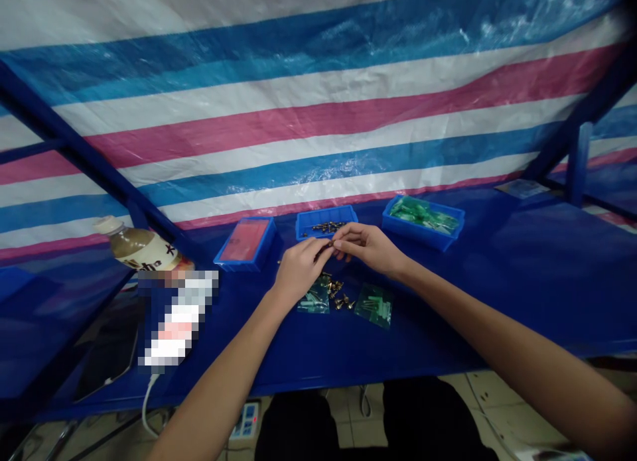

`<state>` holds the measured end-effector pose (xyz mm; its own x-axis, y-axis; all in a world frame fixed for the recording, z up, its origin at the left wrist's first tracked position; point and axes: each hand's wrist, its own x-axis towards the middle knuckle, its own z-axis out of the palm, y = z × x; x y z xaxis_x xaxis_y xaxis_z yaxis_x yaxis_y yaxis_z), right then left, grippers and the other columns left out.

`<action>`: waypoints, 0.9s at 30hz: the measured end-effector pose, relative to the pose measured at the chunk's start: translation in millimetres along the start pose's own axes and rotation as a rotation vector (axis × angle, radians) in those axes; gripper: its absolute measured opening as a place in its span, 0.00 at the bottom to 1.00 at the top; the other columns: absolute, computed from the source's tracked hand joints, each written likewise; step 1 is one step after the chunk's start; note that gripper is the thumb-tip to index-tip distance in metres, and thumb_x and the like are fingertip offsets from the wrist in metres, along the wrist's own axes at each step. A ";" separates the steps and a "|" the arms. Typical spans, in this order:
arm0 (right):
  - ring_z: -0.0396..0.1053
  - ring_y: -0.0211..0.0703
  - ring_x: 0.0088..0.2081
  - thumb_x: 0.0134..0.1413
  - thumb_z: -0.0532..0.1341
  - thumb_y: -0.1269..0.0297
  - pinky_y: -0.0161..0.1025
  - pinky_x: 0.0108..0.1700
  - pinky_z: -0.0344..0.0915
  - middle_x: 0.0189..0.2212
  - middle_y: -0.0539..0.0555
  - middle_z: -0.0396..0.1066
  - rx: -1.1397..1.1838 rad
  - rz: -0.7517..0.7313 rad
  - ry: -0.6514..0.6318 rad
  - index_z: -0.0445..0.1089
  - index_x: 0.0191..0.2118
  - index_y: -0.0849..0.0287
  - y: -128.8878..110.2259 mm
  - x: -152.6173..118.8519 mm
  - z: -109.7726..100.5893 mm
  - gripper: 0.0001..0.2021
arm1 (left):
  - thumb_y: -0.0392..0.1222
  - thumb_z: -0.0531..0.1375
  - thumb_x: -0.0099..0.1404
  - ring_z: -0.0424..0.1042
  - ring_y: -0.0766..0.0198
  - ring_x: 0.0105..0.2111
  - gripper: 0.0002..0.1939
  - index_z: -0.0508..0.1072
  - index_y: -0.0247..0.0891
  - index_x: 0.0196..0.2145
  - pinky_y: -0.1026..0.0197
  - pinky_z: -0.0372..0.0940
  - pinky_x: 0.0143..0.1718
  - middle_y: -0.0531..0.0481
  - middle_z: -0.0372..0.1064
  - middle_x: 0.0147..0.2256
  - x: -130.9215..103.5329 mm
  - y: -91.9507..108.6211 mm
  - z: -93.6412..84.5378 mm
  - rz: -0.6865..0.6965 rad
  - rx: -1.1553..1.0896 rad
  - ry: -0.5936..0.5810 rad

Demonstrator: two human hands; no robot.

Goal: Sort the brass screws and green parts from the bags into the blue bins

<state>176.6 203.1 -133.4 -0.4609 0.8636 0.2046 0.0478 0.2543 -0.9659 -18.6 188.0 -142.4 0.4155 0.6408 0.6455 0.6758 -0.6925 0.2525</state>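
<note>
Above the blue table, my left hand [300, 267] and my right hand [372, 247] meet fingertip to fingertip. Both are closed in a pinch on a small brass-coloured part [331, 244], mostly hidden by the fingers. Below them lie loose brass-coloured screw-like pieces [343, 302]. A clear bag [314, 300] with pale pieces sits under my left hand, partly covered. To the right of the loose pieces lies another clear bag [374, 306] holding green plugs and screws. Just behind my hands is a blue bin [309, 223] with several small metal pieces.
A blue bin with a pink-red flat content [243, 240] stands at left, and a bin of green bags [423, 215] at right. A bottle [144, 249], a blurred-out white object [174, 328] with a cable and a dark tablet-like slab [109, 341] occupy the left side.
</note>
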 end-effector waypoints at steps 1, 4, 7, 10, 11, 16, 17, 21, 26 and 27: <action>0.73 0.41 0.33 0.57 0.62 0.58 0.39 0.35 0.70 0.30 0.53 0.74 -0.017 -0.001 -0.003 0.67 0.41 0.59 0.5 -0.1 -0.5 0.11 | 0.42 0.54 0.71 0.74 0.64 0.34 0.11 0.73 0.37 0.44 0.60 0.69 0.38 0.47 0.75 0.37 0.0 -0.6 -0.3 0.000 0.008 0.000; 0.73 0.40 0.31 0.57 0.61 0.57 0.38 0.35 0.68 0.29 0.53 0.74 -0.178 -0.062 0.013 0.67 0.39 0.59 0.5 -1.6 -0.7 0.10 | 0.42 0.54 0.70 0.74 0.63 0.35 0.11 0.73 0.37 0.44 0.60 0.68 0.38 0.47 0.75 0.37 0.0 -0.5 -2.2 -0.008 0.044 -0.012; 0.71 0.39 0.29 0.59 0.59 0.58 0.37 0.34 0.65 0.27 0.52 0.74 -0.365 -0.129 0.036 0.69 0.36 0.59 -2.9 -4.2 0.2 0.09 | 0.44 0.55 0.70 0.73 0.64 0.34 0.10 0.73 0.38 0.41 0.62 0.67 0.35 0.48 0.74 0.34 0.1 2.1 -4.3 -0.015 0.076 -0.048; 0.69 0.38 0.28 0.61 0.57 0.59 0.35 0.32 0.63 0.27 0.51 0.73 -0.468 -0.170 0.031 0.70 0.35 0.59 -7.7 -5.6 -1.0 0.10 | 0.47 0.55 0.70 0.72 0.64 0.33 0.12 0.74 0.38 0.39 0.63 0.65 0.33 0.49 0.73 0.33 0.7 5.0 -5.6 -0.009 0.081 -0.091; 0.68 0.38 0.27 0.61 0.56 0.58 0.35 0.31 0.61 0.26 0.51 0.72 -0.511 -0.180 0.057 0.70 0.35 0.59 -8.8 -5.4 -2.9 0.10 | 0.48 0.55 0.69 0.72 0.64 0.33 0.12 0.73 0.39 0.39 0.63 0.65 0.33 0.49 0.73 0.33 1.1 5.4 -6.0 -0.015 0.083 -0.097; 0.63 0.39 0.22 0.63 0.55 0.56 0.36 0.28 0.54 0.20 0.49 0.67 -0.808 -0.159 0.401 0.72 0.43 0.58 -7.2 -0.2 -24.4 0.14 | 0.50 0.56 0.69 0.73 0.63 0.34 0.16 0.69 0.40 0.49 0.63 0.65 0.33 0.49 0.74 0.37 3.2 1.6 -9.4 -0.106 0.174 -0.117; 0.63 0.40 0.22 0.62 0.55 0.56 0.36 0.28 0.55 0.19 0.49 0.66 -0.853 -0.139 0.415 0.73 0.46 0.58 -6.4 0.7 -29.4 0.15 | 0.49 0.55 0.70 0.74 0.63 0.35 0.15 0.68 0.40 0.49 0.63 0.65 0.33 0.49 0.74 0.37 3.4 0.3 -10.3 -0.122 0.202 -0.128; 0.65 0.41 0.22 0.62 0.55 0.56 0.37 0.30 0.57 0.20 0.50 0.68 -0.891 -0.130 0.332 0.71 0.51 0.58 -7.9 0.0 -39.2 0.17 | 0.45 0.52 0.71 0.74 0.61 0.35 0.12 0.67 0.41 0.49 0.62 0.66 0.31 0.48 0.74 0.42 3.2 -2.7 -13.1 -0.166 0.252 -0.163; 0.65 0.40 0.23 0.63 0.54 0.58 0.36 0.29 0.57 0.22 0.50 0.71 -0.945 -0.191 0.106 0.74 0.47 0.55 -8.8 -4.4 -23.5 0.14 | 0.35 0.51 0.69 0.75 0.59 0.36 0.10 0.67 0.40 0.46 0.61 0.65 0.30 0.48 0.74 0.41 2.5 -2.8 -15.4 -0.190 0.236 -0.155; 0.66 0.40 0.23 0.63 0.54 0.59 0.36 0.30 0.57 0.24 0.50 0.72 -0.983 -0.176 0.035 0.73 0.49 0.53 -6.5 -4.5 -18.6 0.14 | 0.33 0.51 0.67 0.74 0.59 0.35 0.10 0.67 0.40 0.45 0.61 0.65 0.30 0.48 0.74 0.40 2.6 -3.1 -16.1 -0.183 0.236 -0.165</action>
<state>194.8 205.7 -125.1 -0.5063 0.7874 0.3515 0.7007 0.6133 -0.3645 -29.5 186.4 -129.9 0.3540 0.8059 0.4746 0.8625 -0.4775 0.1675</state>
